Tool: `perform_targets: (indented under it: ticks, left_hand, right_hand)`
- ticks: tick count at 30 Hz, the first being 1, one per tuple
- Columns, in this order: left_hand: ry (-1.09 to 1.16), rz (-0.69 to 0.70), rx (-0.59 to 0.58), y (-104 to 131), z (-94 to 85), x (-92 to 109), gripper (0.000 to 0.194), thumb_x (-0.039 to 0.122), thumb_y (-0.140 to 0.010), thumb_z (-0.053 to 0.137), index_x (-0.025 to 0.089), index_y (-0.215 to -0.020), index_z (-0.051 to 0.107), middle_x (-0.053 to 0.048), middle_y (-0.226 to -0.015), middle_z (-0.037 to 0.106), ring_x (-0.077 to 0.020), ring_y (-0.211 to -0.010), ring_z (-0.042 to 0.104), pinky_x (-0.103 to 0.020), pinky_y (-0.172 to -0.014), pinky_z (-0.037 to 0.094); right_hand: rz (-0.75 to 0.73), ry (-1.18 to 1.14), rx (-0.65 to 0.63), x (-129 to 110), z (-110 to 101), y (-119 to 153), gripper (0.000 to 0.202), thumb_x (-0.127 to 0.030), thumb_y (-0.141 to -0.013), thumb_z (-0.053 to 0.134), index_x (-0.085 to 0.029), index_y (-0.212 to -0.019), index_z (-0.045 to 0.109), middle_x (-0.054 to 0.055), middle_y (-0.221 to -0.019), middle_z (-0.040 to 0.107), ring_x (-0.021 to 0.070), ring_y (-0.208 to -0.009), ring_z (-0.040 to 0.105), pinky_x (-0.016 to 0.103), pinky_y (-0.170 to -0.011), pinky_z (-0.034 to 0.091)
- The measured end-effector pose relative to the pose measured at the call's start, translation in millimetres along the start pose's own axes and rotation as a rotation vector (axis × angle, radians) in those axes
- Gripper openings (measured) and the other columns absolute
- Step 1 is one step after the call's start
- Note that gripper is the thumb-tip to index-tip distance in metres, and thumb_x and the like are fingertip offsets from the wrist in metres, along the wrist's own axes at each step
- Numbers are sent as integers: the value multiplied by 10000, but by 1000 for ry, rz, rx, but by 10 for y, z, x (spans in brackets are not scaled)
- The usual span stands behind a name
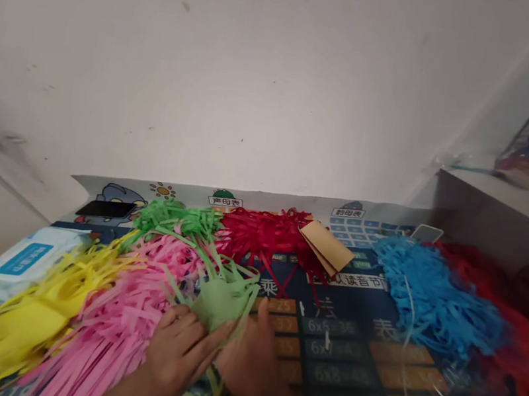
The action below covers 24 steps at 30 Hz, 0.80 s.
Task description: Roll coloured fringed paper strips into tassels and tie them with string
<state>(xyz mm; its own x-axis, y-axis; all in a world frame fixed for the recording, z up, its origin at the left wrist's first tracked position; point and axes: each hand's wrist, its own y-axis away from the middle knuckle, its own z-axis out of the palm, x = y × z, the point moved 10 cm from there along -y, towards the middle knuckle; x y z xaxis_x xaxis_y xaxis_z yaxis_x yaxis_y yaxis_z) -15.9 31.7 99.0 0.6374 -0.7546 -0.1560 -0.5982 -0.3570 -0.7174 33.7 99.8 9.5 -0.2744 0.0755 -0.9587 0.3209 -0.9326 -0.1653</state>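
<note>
Both hands meet at a light green bundle of fringed paper strips [224,289] near the front of the desk. My left hand [180,352] has its fingers curled on the bundle's lower edge. Close against it, my right hand [248,349] is closed on the same bundle, thumb pointing up; motion blurs it somewhat. Some strips hang below the hands. To the left lie pink paper strips [124,323] and yellow paper strips [23,327]. Behind them sit bright green strips [178,219] and dark red strips [264,231].
A printed mat [344,358] covers the desk. A folded tan card [327,247] leans on the red strips. Blue strips [434,298] and red material [521,352] lie right, beside a white string [407,341]. A wipes pack [23,263] and dark phone [107,208] lie left. A shelf [519,205] juts in.
</note>
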Motion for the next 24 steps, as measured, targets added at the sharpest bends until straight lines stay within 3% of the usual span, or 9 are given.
perform_targets:
  ticks: [3, 6, 10, 14, 17, 20, 22, 24]
  left_hand:
    - [49, -37, -3, 26, 113, 75, 212, 145, -909, 528, 153, -1082, 648, 23, -568, 493, -147, -571, 446, -332, -663, 336]
    - [88, -43, 0, 35, 225, 156, 221, 132, -907, 515, 156, -1081, 649, 25, -562, 486, -145, -566, 440, -333, -656, 328]
    - [96, -60, 18, 55, 302, 233, 240, 111, -899, 512, 167, -1088, 649, 29, -549, 487, -141, -542, 432, -330, -618, 306]
    - [115, -56, 39, 35, 360, 311, 229, 118, -913, 495, 191, -1071, 644, 40, -525, 478, -139, -502, 430, -337, -582, 302]
    - [126, -64, -31, 19, 574, 364, 200, 158, -906, 512, 210, -1050, 640, 29, -546, 511, -156, -513, 464, -353, -586, 318]
    - [168, -35, -109, 49, 859, 469, 174, 206, -877, 554, 230, -1027, 639, 18, -585, 542, -168, -543, 485, -359, -610, 330]
    - [211, 10, -147, 93, 1015, 559, 160, 212, -851, 586, 238, -1002, 633, 18, -608, 548, -162, -566, 487, -355, -637, 337]
    - [237, 52, -214, 148, 1155, 634, 154, 224, -835, 617, 236, -988, 623, 10, -639, 552, -162, -602, 492, -348, -657, 335]
  right_hand:
    - [93, -346, 41, 48, -109, -18, 805, -783, -864, 149, -224, -1236, 593, 103, -1179, 665, 299, -1150, 571, 492, -970, 439]
    - [193, -709, 81, 123, -204, -33, 774, -807, -834, 250, -233, -1230, 586, 98, -1201, 654, 292, -1132, 581, 507, -973, 433]
    - [204, -909, 142, 122, -415, -84, 674, -766, -818, 403, -230, -1159, 629, 103, -1241, 633, 288, -1151, 571, 523, -989, 420]
    - [154, -981, 262, 40, -779, 33, 596, -700, -847, 434, -210, -1085, 676, 107, -1236, 638, 279, -1197, 544, 507, -1012, 415]
    - [91, -915, 419, -80, -1320, 335, 580, -677, -874, 411, -217, -1112, 673, 89, -1240, 640, 253, -1210, 538, 471, -1025, 418]
    - [-5, -670, 690, -292, -2138, 864, 568, -682, -852, 435, -240, -1129, 661, 77, -1250, 631, 237, -1173, 564, 454, -1005, 441]
    - [-54, -356, 891, -519, -2636, 1293, 578, -671, -829, 471, -220, -1146, 647, 108, -1229, 633, 264, -1128, 591, 491, -966, 464]
    - [-108, 116, 1019, -837, -2865, 1634, 543, -608, -841, 506, -198, -1176, 625, 137, -1203, 634, 295, -1110, 599, 516, -931, 485]
